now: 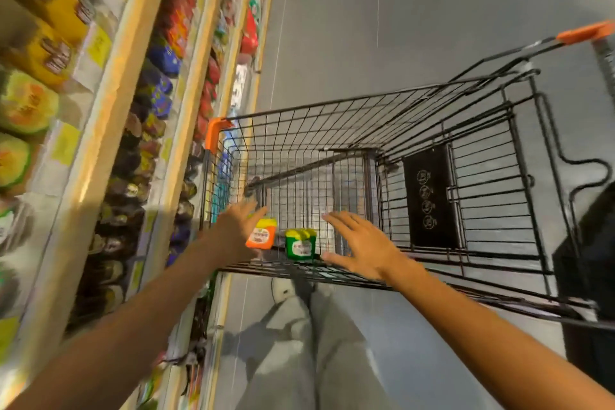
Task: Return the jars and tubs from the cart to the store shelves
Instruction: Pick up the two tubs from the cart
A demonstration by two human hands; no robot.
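While shelves flank it, the cart (black wire) stands on grey floor.

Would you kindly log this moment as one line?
left hand open, at orange tub | right hand open, beside green tub | both tubs in cart

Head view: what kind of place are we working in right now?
Most likely a grocery store aisle: stocked shelves with yellow price tags on the left, and a wire shopping cart on a grey floor holding two small tubs.
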